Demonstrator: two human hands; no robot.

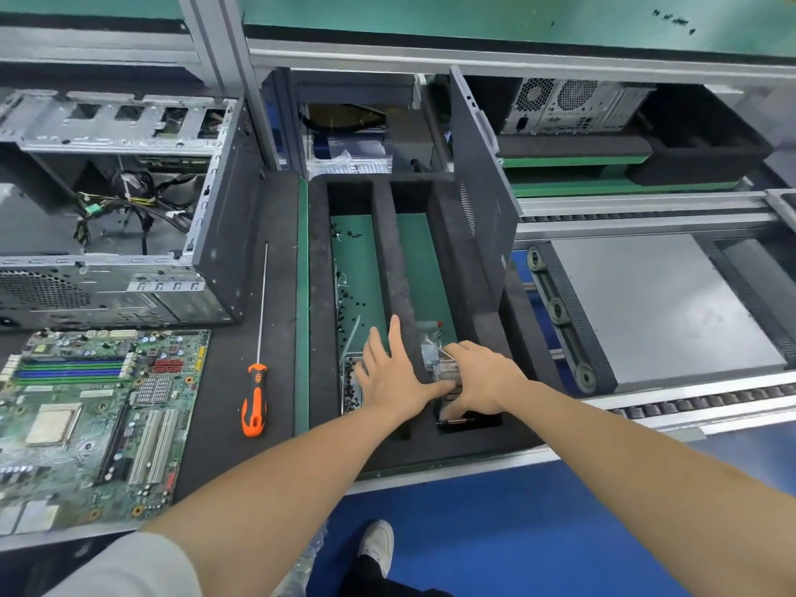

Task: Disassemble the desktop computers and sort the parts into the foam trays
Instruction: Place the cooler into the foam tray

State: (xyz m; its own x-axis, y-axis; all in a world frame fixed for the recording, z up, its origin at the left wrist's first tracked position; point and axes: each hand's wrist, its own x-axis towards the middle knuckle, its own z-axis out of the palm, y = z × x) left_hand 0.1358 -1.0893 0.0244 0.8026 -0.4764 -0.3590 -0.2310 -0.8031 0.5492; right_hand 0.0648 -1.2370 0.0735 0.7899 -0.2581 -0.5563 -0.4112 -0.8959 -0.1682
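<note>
A black foam tray (321, 295) with two long green-floored compartments lies in the middle. My right hand (482, 381) grips a metal heatsink with a fan (443, 368) at the near end of the right compartment. My left hand (394, 372) lies flat with spread fingers on the foam divider, its thumb touching the heatsink. Several small black screws (351, 303) are scattered in the left compartment. A green motherboard (86, 420) lies on the black mat at the left. The opened computer case (112, 209) stands behind it.
An orange-handled long screwdriver (255, 398) lies on the mat between motherboard and tray. A dark case side panel (482, 196) stands upright along the tray's right side. A conveyor with a grey plate (654, 303) runs at the right. Another computer (568, 107) sits in a far foam tray.
</note>
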